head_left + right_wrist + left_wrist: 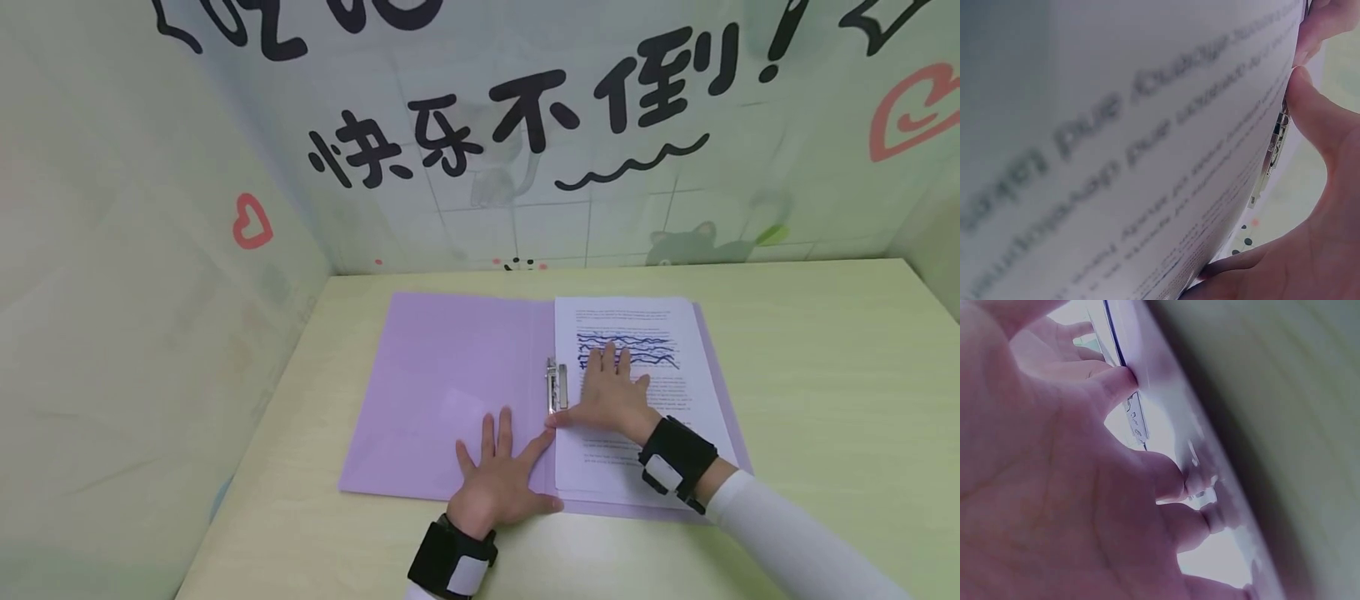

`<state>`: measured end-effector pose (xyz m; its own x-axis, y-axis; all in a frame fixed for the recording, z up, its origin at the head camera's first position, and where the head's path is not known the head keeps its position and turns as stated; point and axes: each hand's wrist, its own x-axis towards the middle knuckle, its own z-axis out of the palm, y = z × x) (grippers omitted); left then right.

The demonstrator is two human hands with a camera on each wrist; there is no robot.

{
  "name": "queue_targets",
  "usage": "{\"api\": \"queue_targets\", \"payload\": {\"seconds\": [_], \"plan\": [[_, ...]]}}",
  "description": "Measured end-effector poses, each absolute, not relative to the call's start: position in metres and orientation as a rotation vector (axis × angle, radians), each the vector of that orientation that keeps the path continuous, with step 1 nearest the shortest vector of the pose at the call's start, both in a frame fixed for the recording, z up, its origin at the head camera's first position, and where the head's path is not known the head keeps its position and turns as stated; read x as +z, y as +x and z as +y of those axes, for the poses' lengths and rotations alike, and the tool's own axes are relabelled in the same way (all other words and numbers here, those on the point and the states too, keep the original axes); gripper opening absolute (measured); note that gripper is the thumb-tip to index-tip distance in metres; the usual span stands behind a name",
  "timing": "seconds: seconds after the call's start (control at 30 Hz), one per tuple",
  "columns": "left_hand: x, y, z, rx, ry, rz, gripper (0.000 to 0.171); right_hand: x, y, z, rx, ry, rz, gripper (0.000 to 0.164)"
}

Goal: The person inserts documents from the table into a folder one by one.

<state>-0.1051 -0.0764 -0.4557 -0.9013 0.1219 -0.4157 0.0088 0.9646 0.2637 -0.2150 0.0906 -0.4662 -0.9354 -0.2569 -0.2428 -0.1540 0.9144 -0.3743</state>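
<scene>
A purple folder [442, 375] lies open on the table, with a metal clip [552, 387] along its spine. On its right half sits a stack of printed paper [630, 475], marked near the top with wavy blue lines [652, 350]. My right hand [611, 396] rests spread on the sheets, fingertips at the blue lines and thumb near the clip's lower end. Spread fingers of my left hand [498, 483] touch the inner left cover by the spine, its thumb at the bottom edge. In the right wrist view, printed text [1147, 131] fills most of the picture beside the thumb.
The pale yellow table [840, 400] extends around the folder. Behind it stands a wall [465, 225] with black lettering and drawings, and another wall [135, 317] closes the left side. Black bands [678, 457] are strapped round both wrists.
</scene>
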Motion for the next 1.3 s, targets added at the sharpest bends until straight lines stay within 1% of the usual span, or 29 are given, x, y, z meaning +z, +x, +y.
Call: {"api": "queue_targets", "payload": {"seconds": [0.17,0.33,0.5,0.67,1.0,1.13,1.3], "plan": [[-0.456,-0.105,-0.076,0.353,0.096,2.677,0.088,-0.468,-0.214,0.094,-0.518,-0.317,2.797,0.137],[-0.456,-0.106,-0.076,0.354,0.097,2.678,0.087,-0.468,-0.212,0.099,-0.508,-0.375,2.836,0.134],[-0.455,-0.106,-0.076,0.358,0.103,2.678,0.087,-0.468,-0.203,0.11,-0.529,-0.471,2.851,0.123],[-0.454,-0.104,-0.075,0.391,0.099,2.684,0.086,-0.469,-0.19,0.135,-0.507,-0.533,2.846,0.111],[-0.459,-0.101,-0.077,0.477,0.093,2.689,0.087,-0.476,-0.173,0.196,-0.54,-0.504,2.837,0.118],[-0.457,-0.099,-0.08,0.518,0.106,2.696,0.086,-0.478,-0.17,0.206,-0.562,-0.493,2.824,0.118],[-0.447,-0.097,-0.091,0.679,0.086,2.713,0.082,-0.478,-0.169,0.21,-0.561,-0.483,2.834,0.119]]}}
